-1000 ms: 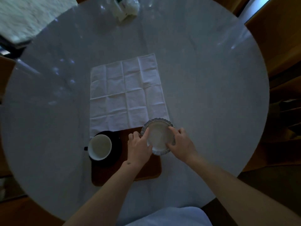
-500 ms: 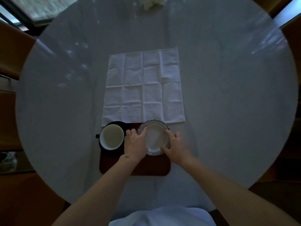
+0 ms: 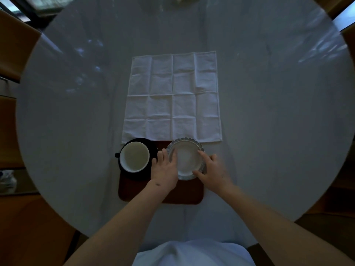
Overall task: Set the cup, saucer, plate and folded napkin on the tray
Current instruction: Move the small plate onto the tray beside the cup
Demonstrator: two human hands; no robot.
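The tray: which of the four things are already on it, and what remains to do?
Done: the cup sits on its dark saucer at the tray's left end. In hand: the left hand and right hand hold the plate by its rim over the tray's right part. Left: the napkin lies unfolded on the table beyond the tray; it must be folded and placed.

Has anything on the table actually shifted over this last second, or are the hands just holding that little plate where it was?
Almost nothing moved. Both hands, left hand and right hand, keep their grip on the rim of the plate, which stays at the right end of the tray. The cup remains on its dark saucer, and the napkin lies unfolded as before. Only the camera view shifted.
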